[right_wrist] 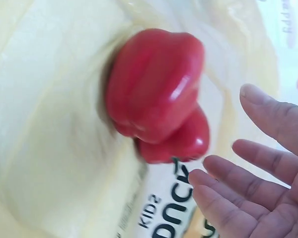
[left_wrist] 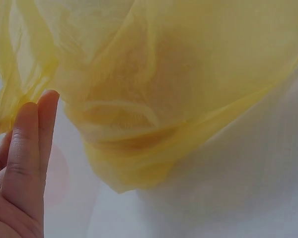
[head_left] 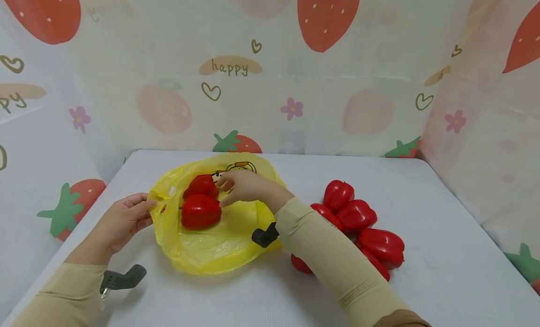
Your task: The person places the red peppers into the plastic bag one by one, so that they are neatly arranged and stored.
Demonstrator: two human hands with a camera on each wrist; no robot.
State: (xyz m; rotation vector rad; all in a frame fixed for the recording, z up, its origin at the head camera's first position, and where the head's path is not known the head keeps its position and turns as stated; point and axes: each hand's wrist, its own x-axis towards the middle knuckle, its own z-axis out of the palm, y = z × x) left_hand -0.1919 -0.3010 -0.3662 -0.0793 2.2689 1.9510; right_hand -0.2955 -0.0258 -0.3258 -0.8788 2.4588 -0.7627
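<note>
A yellow plastic bag (head_left: 228,252) lies spread with its mouth wide on the table. Two red bell peppers (head_left: 201,211) rest inside it, one partly behind the other. At the bag's left rim, my left hand (head_left: 130,216) pinches the plastic between thumb and fingers; the left wrist view shows the fingertips (left_wrist: 26,116) against the yellow film. My right hand (head_left: 242,184) is over the bag, just right of the peppers. In the right wrist view its fingers are spread, apart from the pepper (right_wrist: 156,84), with nothing held.
Several more red bell peppers (head_left: 381,247) lie in a cluster on the white table (head_left: 443,261), partly hidden by my right forearm. Printed lettering (right_wrist: 174,213) shows beside the peppers in the bag. A strawberry-patterned cloth (head_left: 261,111) stands behind and at both sides.
</note>
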